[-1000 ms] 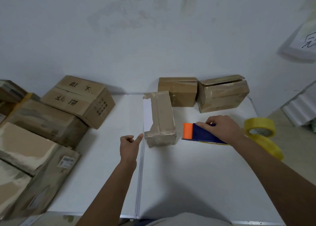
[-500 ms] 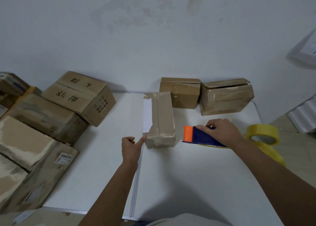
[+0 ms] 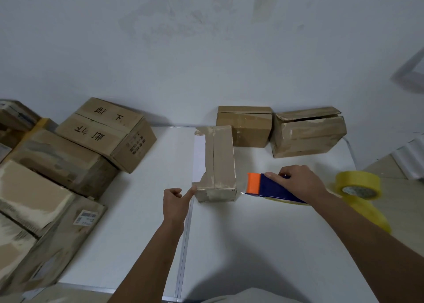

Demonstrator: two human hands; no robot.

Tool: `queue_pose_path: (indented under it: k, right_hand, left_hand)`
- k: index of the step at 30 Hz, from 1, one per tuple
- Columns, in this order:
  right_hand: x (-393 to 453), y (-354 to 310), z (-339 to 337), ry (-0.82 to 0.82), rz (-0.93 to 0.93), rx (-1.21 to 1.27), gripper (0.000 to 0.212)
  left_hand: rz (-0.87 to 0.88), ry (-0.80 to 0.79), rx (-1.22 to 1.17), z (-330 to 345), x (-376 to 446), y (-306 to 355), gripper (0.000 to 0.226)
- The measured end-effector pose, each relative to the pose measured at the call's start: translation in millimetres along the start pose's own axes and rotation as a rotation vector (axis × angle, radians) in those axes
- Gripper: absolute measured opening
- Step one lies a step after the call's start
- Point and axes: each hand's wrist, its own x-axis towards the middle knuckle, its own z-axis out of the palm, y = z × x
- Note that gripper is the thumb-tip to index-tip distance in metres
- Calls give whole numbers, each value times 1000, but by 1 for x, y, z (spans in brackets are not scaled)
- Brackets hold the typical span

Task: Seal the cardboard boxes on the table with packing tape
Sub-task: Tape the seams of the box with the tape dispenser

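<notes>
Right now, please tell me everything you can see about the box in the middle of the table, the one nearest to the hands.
The box is small, long and narrow, of worn brown cardboard with glossy old tape and torn patches. It lies flat on the white table, long side pointing away from the person. Its two top flaps are closed and meet at a centre seam. A white strip runs along its left edge. The left hand touches its near left corner with the index finger. The dispenser, in the right hand, sits beside its near right corner.
</notes>
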Motion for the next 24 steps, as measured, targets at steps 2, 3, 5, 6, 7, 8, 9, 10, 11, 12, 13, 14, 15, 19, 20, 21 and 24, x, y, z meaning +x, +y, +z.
queue_pose_path:
  k: [2, 3, 5, 6, 7, 8, 9, 10, 11, 12, 13, 14, 15, 19, 20, 21, 24]
  right_hand:
    - [0, 1, 3, -2, -2, 1, 62]
    - [0, 2, 4, -3, -4, 3, 62]
    - [-1, 3, 5, -1, -4, 3, 62]
    - [0, 3, 6, 0, -6, 4, 62]
    - [0, 3, 6, -2, -4, 4, 62]
    - [0, 3, 7, -3, -7, 2, 62]
    - [0, 3, 7, -5, -6, 2, 62]
    - [-1, 4, 7, -5, -9, 5, 61]
    - [-1, 4, 7, -4, -9, 10, 61]
    - [-2, 4, 7, -1, -11, 15, 61]
    - [-2, 4, 7, 1, -11, 16, 61]
    - [-3, 4, 8, 5, -15, 15, 61]
    - [-3, 4, 8, 7, -18, 13, 61]
    - [-3, 3, 11, 17, -15, 12, 61]
    - [-3, 3, 12, 21, -13, 15, 61]
    - [-4, 4, 13, 24, -9, 17, 62]
    - [-4, 5, 14, 24, -6, 17, 61]
  left_hand:
    - [-15, -14, 1, -1, 2, -1, 50]
    - [-21, -24, 2, -1, 3, -1, 50]
    - [-28, -50, 12, -3, 5, 0, 50]
    - [-30, -61, 19, -3, 7, 0, 51]
    - [-30, -72, 26, -4, 8, 0, 51]
    - [-31, -87, 30, -5, 8, 1, 53]
    - [-37, -102, 33, -7, 9, 1, 55]
    - [-50, -117, 44, -8, 10, 1, 60]
    - [-65, -131, 59, -8, 12, 0, 68]
    - [-82, -150, 77, -10, 13, 1, 77]
    - [-97, -170, 84, -12, 14, 2, 86]
    - [-119, -196, 81, -15, 14, 5, 92]
    - [-134, -226, 79, -18, 15, 8, 99]
    - [-64, -216, 315, -22, 20, 19, 96]
    - [35, -149, 456, -20, 16, 22, 88]
    - [206, -87, 617, -18, 12, 22, 81]
    - [927, -225, 909, -5, -1, 12, 62]
